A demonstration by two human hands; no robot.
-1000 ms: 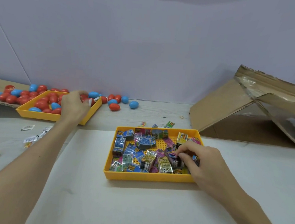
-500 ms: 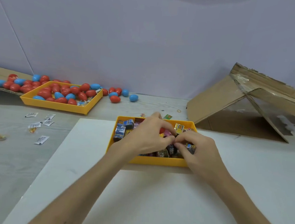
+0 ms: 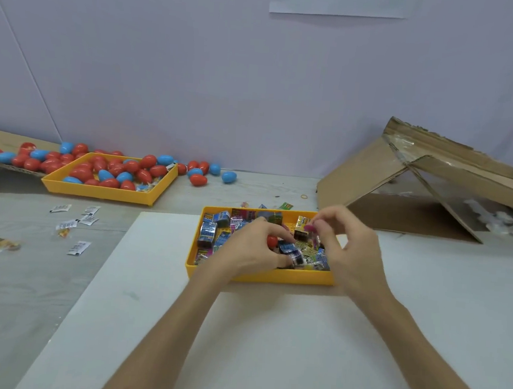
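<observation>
1. Reaching in from the bottom edge, both forearms angle across the white worktop (image 3: 269, 333) and meet over the near yellow tray (image 3: 261, 277) of foil packets (image 3: 209, 232).
2. Palm down, the left hand (image 3: 250, 250) has its fingers curled round a red egg (image 3: 272, 241) just above the packets.
3. Slightly higher, the right hand (image 3: 352, 251) has thumb and forefinger pinching a small pink piece (image 3: 309, 228).
4. Further back: a second tray (image 3: 102, 193) of red and blue eggs, plus a collapsed cardboard box (image 3: 373, 173).

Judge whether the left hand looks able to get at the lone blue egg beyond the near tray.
Probably yes: nothing bulky stands between the near tray and the blue egg, which lies uncovered on the table. But the left hand holds a red egg, so it must free itself first.
</observation>
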